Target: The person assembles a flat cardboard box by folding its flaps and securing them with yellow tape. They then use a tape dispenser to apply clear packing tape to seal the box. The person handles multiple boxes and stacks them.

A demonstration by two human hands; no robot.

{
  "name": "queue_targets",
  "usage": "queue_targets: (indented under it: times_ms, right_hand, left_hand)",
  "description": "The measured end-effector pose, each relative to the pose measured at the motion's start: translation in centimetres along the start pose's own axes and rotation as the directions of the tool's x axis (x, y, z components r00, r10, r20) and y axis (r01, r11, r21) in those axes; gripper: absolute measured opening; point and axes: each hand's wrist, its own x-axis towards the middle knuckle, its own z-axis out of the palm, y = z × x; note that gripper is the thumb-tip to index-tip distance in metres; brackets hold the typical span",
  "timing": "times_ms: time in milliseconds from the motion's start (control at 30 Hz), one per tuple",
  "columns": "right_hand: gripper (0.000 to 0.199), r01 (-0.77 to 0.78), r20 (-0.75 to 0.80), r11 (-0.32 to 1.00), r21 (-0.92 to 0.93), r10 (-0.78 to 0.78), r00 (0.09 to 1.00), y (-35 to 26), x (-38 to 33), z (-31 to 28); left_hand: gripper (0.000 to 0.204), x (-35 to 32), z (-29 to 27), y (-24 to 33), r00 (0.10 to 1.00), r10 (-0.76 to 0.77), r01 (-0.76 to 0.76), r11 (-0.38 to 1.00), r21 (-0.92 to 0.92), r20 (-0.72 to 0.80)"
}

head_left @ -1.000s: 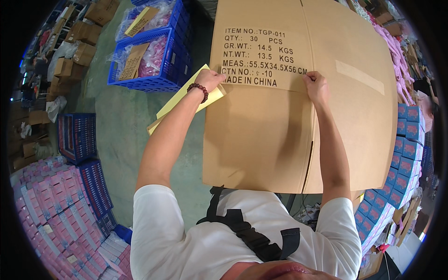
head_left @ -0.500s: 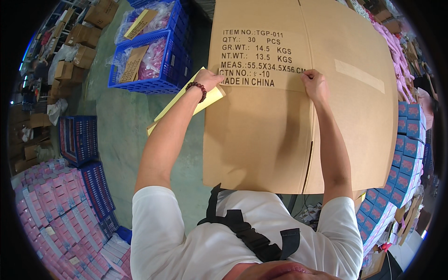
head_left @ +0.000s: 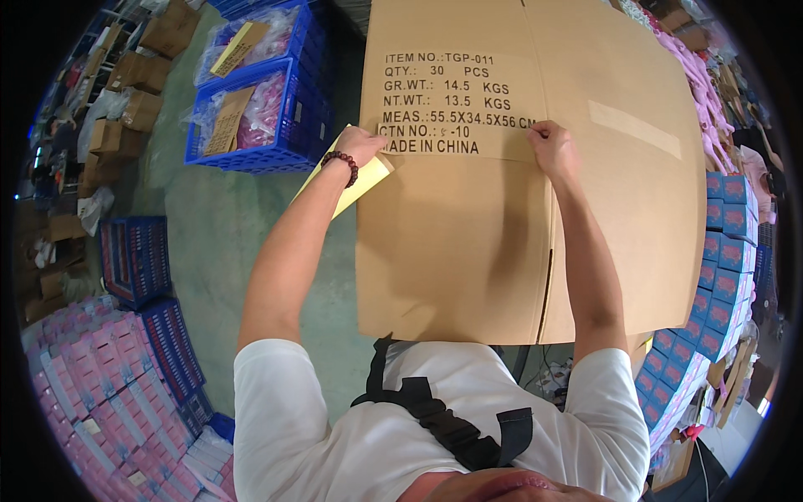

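Flattened cardboard carton (head_left: 468, 243) being pressed by both hands, left hand (head_left: 361, 144) pinching yellow sheet (head_left: 355, 180), right hand (head_left: 552, 146) fingers curled on its printed panel.

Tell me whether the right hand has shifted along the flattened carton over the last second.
No. The right hand stays pinched at the same spot on the flattened carton, just right of its printed block, at the lower lines.

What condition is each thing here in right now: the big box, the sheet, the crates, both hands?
Cardboard box: flattened, printed side up.
Yellow sheet: tucked under the box's left edge.
Blue crate: filled with pink goods.
Left hand: pressing the box's edge.
Right hand: fingers pinched on the box face.
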Motion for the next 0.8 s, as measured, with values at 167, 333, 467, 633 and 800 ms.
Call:
queue_targets:
  times_ms: [167, 333, 467, 633, 800]
  right_hand:
    - [0.025, -0.002, -0.005, 1.000, -0.028, 0.002, 1.000, 0.0, 0.0, 0.2]
    - [0.024, 0.009, -0.028, 0.999, -0.044, -0.011, 1.000, -0.2, -0.2, 0.2]
    - [0.023, 0.021, -0.038, 0.997, -0.071, -0.024, 0.999, -0.4, -0.3, 0.1]
    - [0.022, 0.036, -0.043, 0.995, -0.092, -0.040, 0.998, -0.3, -0.1, 0.5]
    - [0.024, 0.039, -0.019, 0.991, -0.129, -0.042, 0.999, -0.2, 0.6, 0.7]
  left_hand:
    - [0.043, 0.0, 0.0, 0.0, 0.998, 0.055, -0.054, 0.998, 0.030, -0.028]
    - [0.041, 0.4, 0.1, -0.2, 1.000, -0.012, 0.011, 0.999, 0.031, 0.007]
    - [0.039, 0.6, 0.1, -0.2, 1.000, -0.013, 0.013, 0.999, 0.032, 0.016]
    - [0.041, 0.4, 0.0, -0.1, 1.000, -0.007, 0.007, 0.999, 0.050, 0.008]
    - [0.048, 0.1, -0.4, 0.9, 0.996, 0.093, -0.091, 0.981, 0.173, -0.005]
